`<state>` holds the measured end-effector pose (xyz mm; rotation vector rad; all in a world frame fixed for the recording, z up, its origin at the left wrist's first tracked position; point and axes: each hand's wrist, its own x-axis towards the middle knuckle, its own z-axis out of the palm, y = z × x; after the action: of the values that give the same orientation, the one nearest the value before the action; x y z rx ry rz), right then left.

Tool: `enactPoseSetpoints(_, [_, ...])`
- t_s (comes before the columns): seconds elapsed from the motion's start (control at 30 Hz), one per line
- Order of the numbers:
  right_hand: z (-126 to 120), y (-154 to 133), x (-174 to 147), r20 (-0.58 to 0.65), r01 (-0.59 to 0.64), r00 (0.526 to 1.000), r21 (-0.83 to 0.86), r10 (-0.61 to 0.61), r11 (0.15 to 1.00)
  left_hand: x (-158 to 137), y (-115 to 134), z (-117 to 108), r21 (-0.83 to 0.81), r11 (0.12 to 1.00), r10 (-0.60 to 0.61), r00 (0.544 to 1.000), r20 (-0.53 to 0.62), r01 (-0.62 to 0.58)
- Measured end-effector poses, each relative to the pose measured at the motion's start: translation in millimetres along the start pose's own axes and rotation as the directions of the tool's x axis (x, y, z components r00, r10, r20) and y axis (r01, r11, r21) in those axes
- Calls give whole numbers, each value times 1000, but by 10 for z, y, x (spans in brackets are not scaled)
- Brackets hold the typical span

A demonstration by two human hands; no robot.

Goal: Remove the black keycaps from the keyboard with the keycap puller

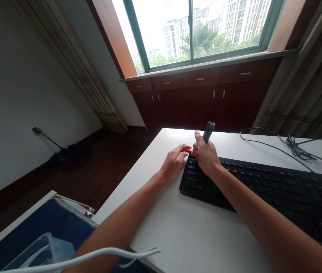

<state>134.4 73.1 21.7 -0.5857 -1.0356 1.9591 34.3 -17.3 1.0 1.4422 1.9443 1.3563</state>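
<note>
A black keyboard [258, 182] lies on the white table, its far left corner beneath my hands. My left hand [175, 161] is at that corner, with bent fingers closed against the keyboard's edge. Just over the corner keys, my right hand [206, 155] is wrapped round a dark, thick-handled tool [209, 131]. Several small metallic points show at the tool's top end. My right fist hides its lower end, and its exact kind cannot be made out. The fingertips of both hands nearly meet.
A coiled black cable [297, 148] lies on the white table [161, 227] behind the keyboard. A white cord [112, 251] crosses the near left, above an open blue zippered bag [61, 216]. Wooden cabinets [201, 98] stand under the window; an umbrella [67, 151] lies by the wall.
</note>
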Motion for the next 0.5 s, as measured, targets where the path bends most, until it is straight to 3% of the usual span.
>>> enactPoseSetpoints(0.13, [-1,8,21,5,7,1000,23,-7,1000,0,-12,6,-3,1000,4,1000,-9,-4])
enactPoseSetpoints(0.23, [-8,-15,46,-10,-52,999,43,53,998,0,-15,8,-8,1000,-5,1000,-15,5])
enactPoseSetpoints(0.5, [-25,-58,140,104,-153,983,17,150,988,-8,14,-4,-30,999,-31,999,-16,30])
